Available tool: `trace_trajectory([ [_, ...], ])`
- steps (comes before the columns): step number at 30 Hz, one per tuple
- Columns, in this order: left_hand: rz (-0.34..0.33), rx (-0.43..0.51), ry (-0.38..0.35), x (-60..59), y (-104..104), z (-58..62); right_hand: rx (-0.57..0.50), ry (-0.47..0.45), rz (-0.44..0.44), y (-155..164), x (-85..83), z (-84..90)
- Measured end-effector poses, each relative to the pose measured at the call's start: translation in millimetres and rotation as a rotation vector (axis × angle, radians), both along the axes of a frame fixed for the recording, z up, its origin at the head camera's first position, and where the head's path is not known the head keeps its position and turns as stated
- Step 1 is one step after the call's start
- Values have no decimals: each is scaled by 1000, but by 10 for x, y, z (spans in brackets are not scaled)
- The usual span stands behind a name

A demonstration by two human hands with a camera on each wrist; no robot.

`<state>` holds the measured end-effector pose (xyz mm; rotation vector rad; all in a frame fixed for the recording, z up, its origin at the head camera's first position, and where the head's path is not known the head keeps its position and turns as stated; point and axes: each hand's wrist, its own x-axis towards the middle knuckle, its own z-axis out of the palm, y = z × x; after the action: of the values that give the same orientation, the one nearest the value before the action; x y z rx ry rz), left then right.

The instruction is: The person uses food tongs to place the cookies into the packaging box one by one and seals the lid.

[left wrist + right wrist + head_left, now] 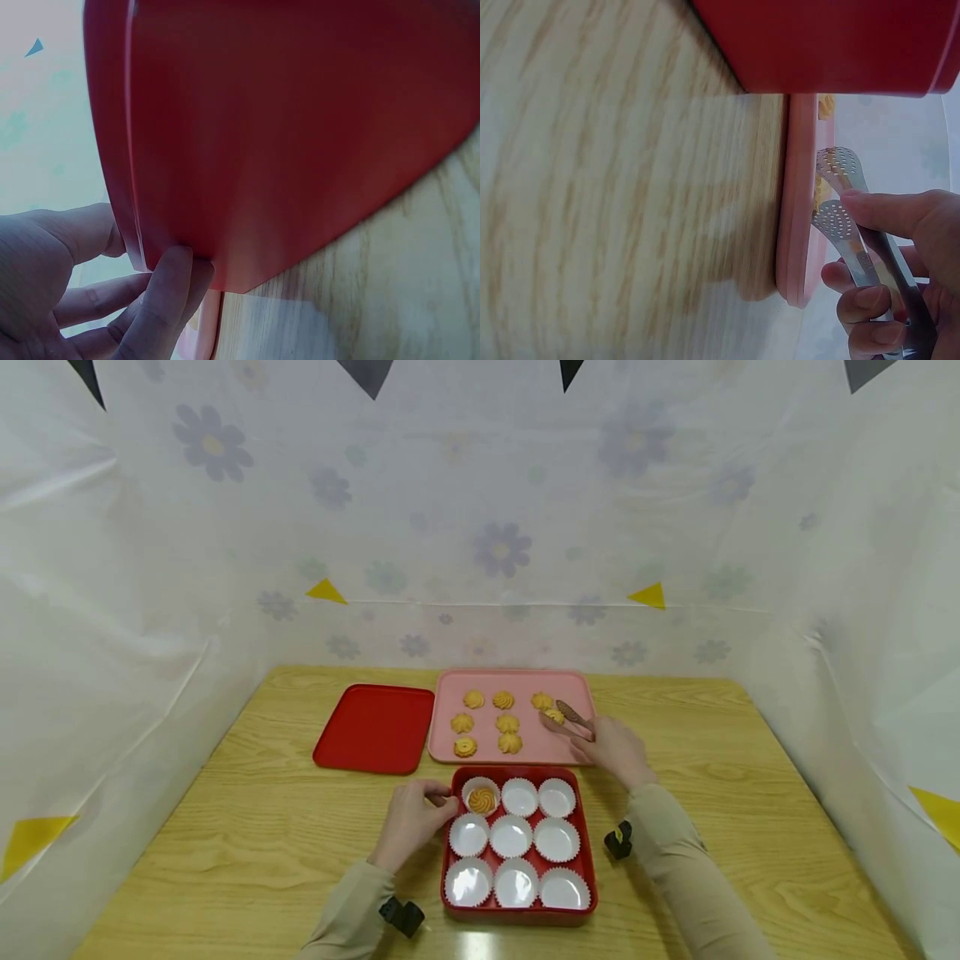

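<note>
My right hand (617, 750) grips metal tongs (840, 225) with perforated tips, reaching over the right part of a pink tray (547, 752). The tong tips stand apart on either side of a piped butter cookie (554, 716). Just behind it lies another cookie (541, 700). With thumb and fingers, my left hand (415, 820) pinches the wall of a red box (520, 917) near its far left corner. White paper cups (512, 837) fill the box in rows. The far left cup holds a swirled cookie (482, 800); the others contain nothing.
Several more cookies (507, 724) lie in two columns on the pink tray's left and middle. A flat red lid (378, 727) rests left of the tray. All stand on a wooden table (247, 827), with a flowered sheet (450, 502) hanging behind it.
</note>
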<state>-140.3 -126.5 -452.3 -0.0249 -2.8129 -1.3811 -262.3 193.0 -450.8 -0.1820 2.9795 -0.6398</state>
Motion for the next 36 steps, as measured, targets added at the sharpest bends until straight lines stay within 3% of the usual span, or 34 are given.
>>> trace_trajectory([
  [36, 1, 12, 19, 5, 0, 3, 15, 34, 21, -3, 28, 8],
])
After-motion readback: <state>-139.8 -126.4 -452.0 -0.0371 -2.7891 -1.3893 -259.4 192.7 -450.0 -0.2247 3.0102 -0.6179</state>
